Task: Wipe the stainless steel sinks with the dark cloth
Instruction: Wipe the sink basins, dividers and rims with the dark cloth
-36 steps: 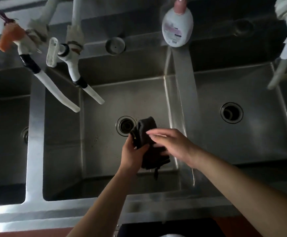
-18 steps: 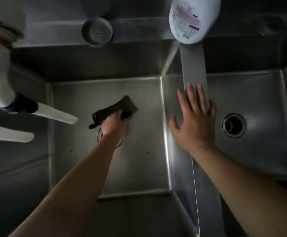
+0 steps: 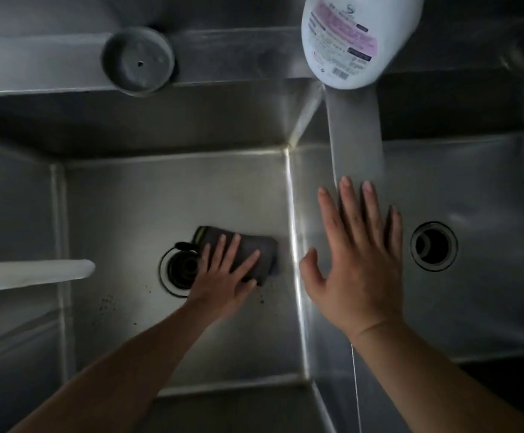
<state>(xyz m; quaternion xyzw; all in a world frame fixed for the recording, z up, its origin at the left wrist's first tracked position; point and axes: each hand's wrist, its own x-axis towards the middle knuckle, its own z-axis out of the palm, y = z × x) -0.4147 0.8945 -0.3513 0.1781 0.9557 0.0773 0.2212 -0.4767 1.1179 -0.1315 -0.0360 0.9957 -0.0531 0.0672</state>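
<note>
Your left hand [image 3: 223, 276] presses the dark cloth [image 3: 248, 251] flat-fingered on the sink floor [image 3: 129, 214] beside the drain [image 3: 179, 270], while your right hand [image 3: 357, 260] rests open-fingered on the divider [image 3: 354, 142].

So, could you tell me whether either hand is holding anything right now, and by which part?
Neither hand grips anything. The left hand presses flat on top of the dark cloth; the right hand is open and empty.

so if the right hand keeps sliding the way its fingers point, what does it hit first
Probably the white bottle standing at the far end of the divider. The right hand points along that bare strip, which looks free until there, though depth is unclear.
</note>
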